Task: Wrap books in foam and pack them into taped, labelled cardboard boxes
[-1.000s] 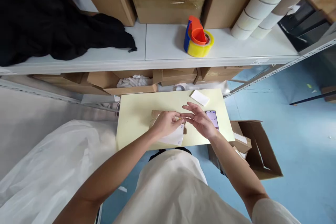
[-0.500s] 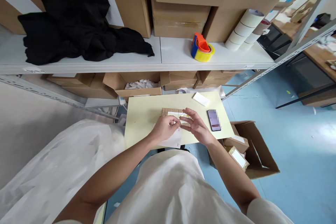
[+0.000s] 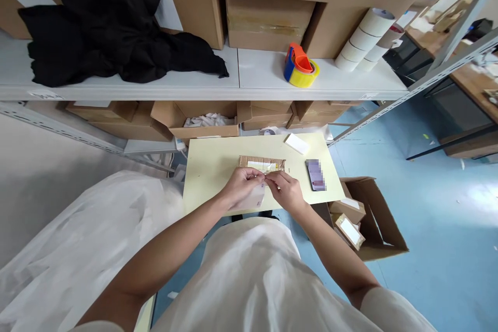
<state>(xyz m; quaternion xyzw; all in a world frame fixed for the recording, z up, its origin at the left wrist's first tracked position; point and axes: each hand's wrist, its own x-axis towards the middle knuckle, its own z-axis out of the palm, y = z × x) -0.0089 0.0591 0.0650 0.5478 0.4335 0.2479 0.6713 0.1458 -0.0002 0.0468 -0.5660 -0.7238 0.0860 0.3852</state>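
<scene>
Over the pale yellow table (image 3: 206, 166), my left hand (image 3: 241, 187) pinches the top of a white sheet with small print (image 3: 256, 197), which hangs toward my body. My right hand (image 3: 287, 191) meets it there, thumb and fingers pressed together at the same top edge. Whether the right fingers grip the sheet itself or a thin piece of it is too small to tell. Just beyond both hands lies a brown cardboard parcel (image 3: 249, 160) with clear tape and a white label on top, partly covered by my fingers.
A phone (image 3: 314, 174) and a small white box (image 3: 296, 143) lie on the table's right side. An open carton (image 3: 383, 218) with parcels stands on the floor at right. The shelf ahead holds black cloth (image 3: 116, 36), a tape dispenser (image 3: 299, 67) and tape rolls (image 3: 363, 36).
My right hand's spread fingers have closed into a pinch and met my left fingertips. Both hands are slightly nearer each other, uncovering more of the parcel.
</scene>
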